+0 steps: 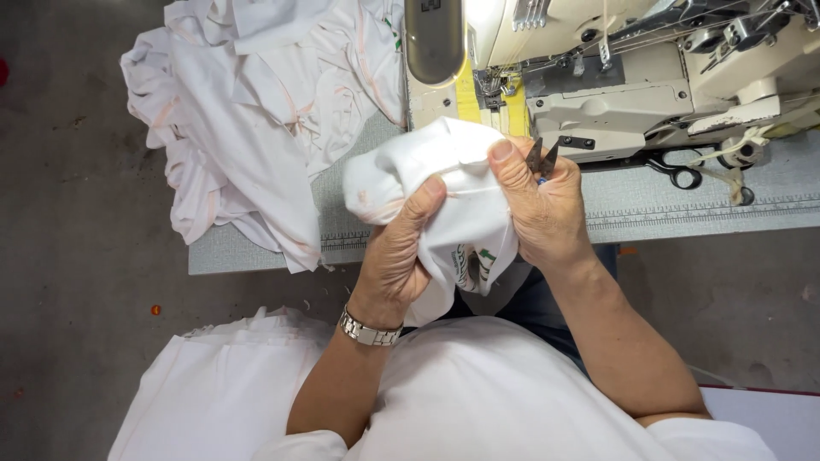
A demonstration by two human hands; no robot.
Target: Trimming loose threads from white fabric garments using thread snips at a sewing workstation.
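At the far left, a heap of white garments (256, 111) with pale pink seams lies on the grey worktop (700, 205) and spills over its near edge. On the near left, a stack of folded white cloth (213, 393) sits beside the person's lap.

In the middle, raised above the worktop's near edge, is a bunched white garment piece (436, 196) with a green print on its lower fold. The left hand (397, 256), a metal watch (369, 329) on its wrist, grips the piece from below: its fingers are curled into the cloth and the thumb presses on top. The right hand (538, 205) pinches the upper edge of the same piece between thumb and forefinger, and its other fingers are closed around small thread snips (541, 158), whose dark blades stick up, slightly parted.

Just beyond the hands stands a cream sewing machine (615, 77) with a yellow strip near its needle. To the right, black-handled scissors (679, 171) lie on the worktop at the machine's base.
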